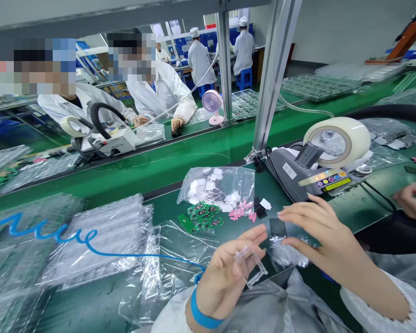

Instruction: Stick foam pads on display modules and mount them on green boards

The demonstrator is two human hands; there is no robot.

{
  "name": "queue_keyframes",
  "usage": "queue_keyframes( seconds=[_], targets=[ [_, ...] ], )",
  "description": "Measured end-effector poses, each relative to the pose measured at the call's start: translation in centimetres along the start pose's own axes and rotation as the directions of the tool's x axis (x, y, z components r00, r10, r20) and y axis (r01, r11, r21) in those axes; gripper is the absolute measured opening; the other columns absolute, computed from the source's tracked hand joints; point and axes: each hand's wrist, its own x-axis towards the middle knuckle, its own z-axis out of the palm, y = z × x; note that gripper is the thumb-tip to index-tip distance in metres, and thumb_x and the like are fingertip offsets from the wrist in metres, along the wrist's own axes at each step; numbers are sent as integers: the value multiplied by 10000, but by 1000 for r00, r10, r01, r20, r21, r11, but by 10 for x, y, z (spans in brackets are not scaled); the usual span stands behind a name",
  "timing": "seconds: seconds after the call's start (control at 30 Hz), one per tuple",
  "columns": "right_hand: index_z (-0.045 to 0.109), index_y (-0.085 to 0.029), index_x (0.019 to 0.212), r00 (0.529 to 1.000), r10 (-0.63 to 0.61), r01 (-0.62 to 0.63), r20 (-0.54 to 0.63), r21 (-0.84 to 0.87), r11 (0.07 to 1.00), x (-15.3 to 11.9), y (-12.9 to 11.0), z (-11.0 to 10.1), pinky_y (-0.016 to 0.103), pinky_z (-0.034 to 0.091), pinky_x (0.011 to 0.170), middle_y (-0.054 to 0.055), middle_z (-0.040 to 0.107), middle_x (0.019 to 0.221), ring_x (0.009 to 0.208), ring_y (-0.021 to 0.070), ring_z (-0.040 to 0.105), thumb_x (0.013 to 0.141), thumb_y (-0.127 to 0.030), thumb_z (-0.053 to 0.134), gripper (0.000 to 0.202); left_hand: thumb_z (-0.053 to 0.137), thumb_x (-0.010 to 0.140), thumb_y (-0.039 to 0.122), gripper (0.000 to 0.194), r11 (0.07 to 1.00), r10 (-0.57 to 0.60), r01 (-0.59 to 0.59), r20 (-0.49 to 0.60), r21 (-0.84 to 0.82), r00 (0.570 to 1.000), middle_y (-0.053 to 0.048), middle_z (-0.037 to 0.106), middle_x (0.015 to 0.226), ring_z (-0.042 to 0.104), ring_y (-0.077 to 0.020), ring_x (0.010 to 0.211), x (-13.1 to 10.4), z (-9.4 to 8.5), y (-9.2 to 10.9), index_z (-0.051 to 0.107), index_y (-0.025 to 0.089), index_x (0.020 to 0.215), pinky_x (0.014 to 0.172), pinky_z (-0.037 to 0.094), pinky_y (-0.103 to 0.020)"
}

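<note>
Clear plastic frame (257,279): tilted, in the left hand, lying left of the right fingers and nearer the body.
Left hand (217,275): thumb and fingers closed on the frame.
Right hand (324,231): fingers parted beside a dark square (278,226); cannot tell whether gripped.

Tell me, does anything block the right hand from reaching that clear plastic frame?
Nothing visible blocks the gap between the right hand and the clear plastic frame in the left hand. A dark square shows beside the right hand; whether it is held, I can't tell.
</note>
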Motion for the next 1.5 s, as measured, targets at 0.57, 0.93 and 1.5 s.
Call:
queue_keyframes(
  seconds=[0.57,0.93,1.5],
  targets=[
    [579,-257,902,901,423,-303,100,843,444,2,-38,24,329,517,791,39,579,910,911,206,587,704,-397,714,277,706,686,282,332,875,367,-307,-99,375,925,-58,670,1080,553,-234,1092,4,-5,-21,631,235,1006,980,383,-368],
    [573,-265,875,892,418,-338,173,869,362,0,-46,32,321,513,786,27,583,900,918,199,583,676,-464,716,316,674,699,148,352,626,636,-479,-47,615,770,-11,682,1058,521,-222,1150,3,-1,-24,596,299,1006,1058,301,-453],
    [491,-248,859,883,442,-362,160,831,422,-2,-60,42,280,490,734,15,540,924,905,182,563,711,-324,702,268,644,664,41,435,308,810,-588,118,747,574,-26,637,1084,561,-240,1075,7,-5,-35,557,296,1005,1041,245,-588]
  ],
)
